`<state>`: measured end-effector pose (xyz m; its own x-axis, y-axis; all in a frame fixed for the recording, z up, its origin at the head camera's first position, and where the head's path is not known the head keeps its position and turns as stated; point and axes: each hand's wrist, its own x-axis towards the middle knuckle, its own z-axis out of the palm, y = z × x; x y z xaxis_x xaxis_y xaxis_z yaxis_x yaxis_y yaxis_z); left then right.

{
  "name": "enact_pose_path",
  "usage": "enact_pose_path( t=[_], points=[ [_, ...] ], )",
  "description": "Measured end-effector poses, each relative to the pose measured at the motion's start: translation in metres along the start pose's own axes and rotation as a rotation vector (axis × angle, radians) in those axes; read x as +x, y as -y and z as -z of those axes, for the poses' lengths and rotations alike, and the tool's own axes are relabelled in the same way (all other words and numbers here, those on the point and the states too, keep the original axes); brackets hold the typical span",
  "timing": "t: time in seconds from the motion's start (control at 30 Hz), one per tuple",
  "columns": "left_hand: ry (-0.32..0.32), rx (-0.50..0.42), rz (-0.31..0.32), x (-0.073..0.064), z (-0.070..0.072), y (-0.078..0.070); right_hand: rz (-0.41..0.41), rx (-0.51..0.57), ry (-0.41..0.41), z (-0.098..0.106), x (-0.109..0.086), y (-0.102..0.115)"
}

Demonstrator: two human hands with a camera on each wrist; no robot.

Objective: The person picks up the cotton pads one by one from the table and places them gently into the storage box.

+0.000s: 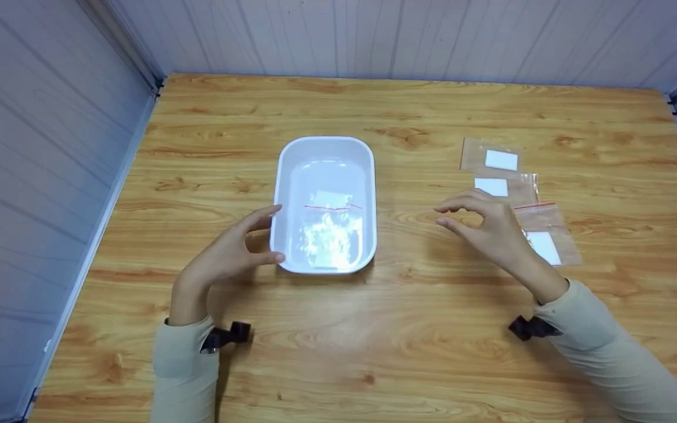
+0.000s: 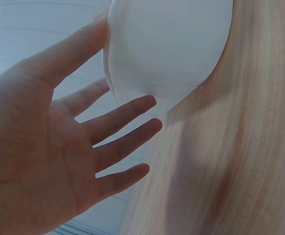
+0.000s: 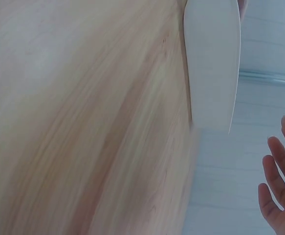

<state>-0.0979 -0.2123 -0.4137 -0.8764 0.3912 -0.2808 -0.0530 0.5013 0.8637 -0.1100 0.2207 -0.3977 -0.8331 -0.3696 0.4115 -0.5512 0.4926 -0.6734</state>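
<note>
A white plastic basin point(image 1: 371, 176) stands on the table, and in it a clear zip bag with a white piece shows a red strip point(image 1: 327, 208), partly lost in glare. My left hand point(image 1: 221, 252) touches the basin's left rim with thumb and a fingertip. Its other fingers point(image 2: 127, 142) stretch out loosely beside the basin wall in the left wrist view. Between basin and bags hovers my right hand point(image 1: 488, 226), thumb and fingers apart, holding nothing. Near it lie clear zip bags with white pieces: a far one point(image 1: 501, 160), a middle one point(image 1: 491, 187) and a near one point(image 1: 544, 248).
The wood-grain table point(image 1: 362, 346) runs back to a pale panel wall point(image 1: 362, 38), with another panel wall point(image 1: 39, 147) along the left. Black wrist mounts point(image 1: 227, 336) stick out from both sleeves.
</note>
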Motion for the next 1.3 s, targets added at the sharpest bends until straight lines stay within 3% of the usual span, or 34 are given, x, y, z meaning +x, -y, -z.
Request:
enact_pose_path(
  t=[0.27,0.63,0.93,1.17,1.3],
  points=[
    [-0.012,0.019,-0.027,0.001,0.001,0.0,-0.015,0.001,-0.047,0.012,-0.008,-0.006],
    [-0.007,-0.003,0.007,0.0,0.0,-0.002,-0.121,-0.05,-0.055,0.032,-0.022,-0.019],
    [-0.009,0.0,-0.001,0.001,0.0,-0.001,-0.099,-0.075,-0.086,0.047,-0.028,-0.028],
    [-0.008,-0.005,-0.01,0.0,0.001,0.0,-0.137,-0.05,-0.12,0.06,-0.031,-0.021],
    [-0.004,-0.016,-0.017,0.0,0.0,0.001,-0.173,-0.065,-0.138,0.066,-0.037,-0.037]
  ],
)
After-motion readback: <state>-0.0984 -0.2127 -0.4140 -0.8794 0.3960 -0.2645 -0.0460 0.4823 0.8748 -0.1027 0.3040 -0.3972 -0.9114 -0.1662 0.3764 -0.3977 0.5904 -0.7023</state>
